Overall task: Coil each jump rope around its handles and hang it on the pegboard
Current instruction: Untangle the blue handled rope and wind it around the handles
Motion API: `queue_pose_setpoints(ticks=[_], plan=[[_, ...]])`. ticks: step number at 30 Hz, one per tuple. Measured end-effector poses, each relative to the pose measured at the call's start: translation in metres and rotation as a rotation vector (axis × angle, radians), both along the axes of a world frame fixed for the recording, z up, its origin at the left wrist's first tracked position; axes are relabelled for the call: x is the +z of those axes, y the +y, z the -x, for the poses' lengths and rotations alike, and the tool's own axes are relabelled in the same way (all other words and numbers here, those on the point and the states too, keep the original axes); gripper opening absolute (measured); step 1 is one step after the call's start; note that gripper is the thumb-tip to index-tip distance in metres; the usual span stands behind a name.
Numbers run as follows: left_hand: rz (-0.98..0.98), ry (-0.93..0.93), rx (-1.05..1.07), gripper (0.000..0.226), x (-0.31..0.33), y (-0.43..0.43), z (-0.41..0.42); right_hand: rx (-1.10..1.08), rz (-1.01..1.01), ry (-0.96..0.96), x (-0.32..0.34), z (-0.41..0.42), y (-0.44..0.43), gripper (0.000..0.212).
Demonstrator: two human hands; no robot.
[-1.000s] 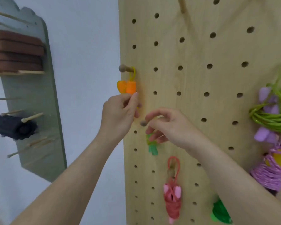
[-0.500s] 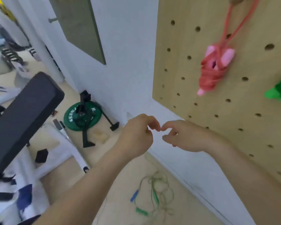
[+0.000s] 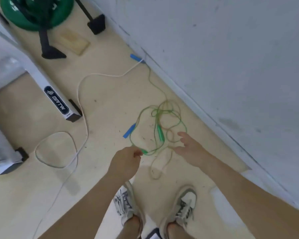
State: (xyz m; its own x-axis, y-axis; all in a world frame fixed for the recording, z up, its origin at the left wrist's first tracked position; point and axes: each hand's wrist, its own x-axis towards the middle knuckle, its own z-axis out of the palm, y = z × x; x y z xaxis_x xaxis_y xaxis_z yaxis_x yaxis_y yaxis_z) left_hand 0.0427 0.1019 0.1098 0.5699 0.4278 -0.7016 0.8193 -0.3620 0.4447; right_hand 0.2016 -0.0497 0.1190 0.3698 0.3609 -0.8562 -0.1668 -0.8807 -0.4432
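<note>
A green jump rope lies in a loose tangle on the floor by the wall. One green handle rests inside the tangle. My left hand is pinched on the end of the other green handle. Fingers spread, my right hand hovers over the tangle's near right side and holds nothing. A white jump rope trails across the floor, with one blue handle at the wall and another blue handle beside the green loops. The pegboard is out of view.
The white wall runs along the right. A green weight plate on a black stand sits at the far left, with a wooden block beside it. A white bench leg crosses the left. My shoes stand below the ropes.
My view has swung down from the pegboard to the floor. Both hands have dropped to the green rope, and my left hand has closed on a green handle.
</note>
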Motion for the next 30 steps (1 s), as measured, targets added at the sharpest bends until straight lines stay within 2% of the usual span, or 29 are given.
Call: queue_pose_setpoints(ticks=[3,6,10,11,14,15,18,20,23,25,27,30], plan=[[0.016,0.065,-0.086,0.036,-0.106,-0.023,0.010,-0.140,0.080,0.020,-0.106,0.012,-0.024,0.069],[0.056,0.045,-0.173,0.041,-0.187,-0.043,0.007,-0.299,0.127,0.030,-0.190,0.014,-0.033,0.077],[0.168,-0.068,-0.186,0.057,-0.250,-0.066,-0.010,-0.271,0.066,-0.068,-0.266,0.019,-0.023,0.086],[0.218,-0.075,-0.137,0.060,-0.258,-0.069,-0.014,-0.212,0.067,-0.088,-0.278,0.023,-0.019,0.076],[0.383,-0.084,0.116,0.063,-0.260,-0.077,-0.018,-0.137,0.020,-0.004,-0.292,0.043,-0.005,0.016],[0.439,-0.105,0.226,0.061,-0.253,-0.076,-0.018,-0.148,-0.017,0.045,-0.284,0.050,-0.002,0.007],[0.549,-0.132,0.468,0.039,-0.211,-0.063,-0.010,-0.070,-0.139,0.091,-0.229,0.054,0.009,0.014],[0.722,-0.169,0.701,0.029,-0.170,-0.046,-0.005,0.072,-0.265,0.113,-0.169,0.048,0.020,0.015],[1.078,-0.391,0.908,0.043,-0.093,-0.024,-0.007,0.351,-0.404,0.092,-0.074,0.048,0.034,0.018],[1.180,-0.577,0.956,0.047,-0.036,-0.018,-0.010,0.487,-0.460,0.122,-0.021,0.055,0.030,0.018],[1.159,-0.750,1.020,0.037,0.017,-0.019,-0.011,0.573,-0.480,0.214,0.018,0.064,0.009,0.019],[0.951,-0.897,1.091,0.012,0.073,-0.031,-0.005,0.701,-0.407,0.265,0.045,0.075,-0.031,0.027]])
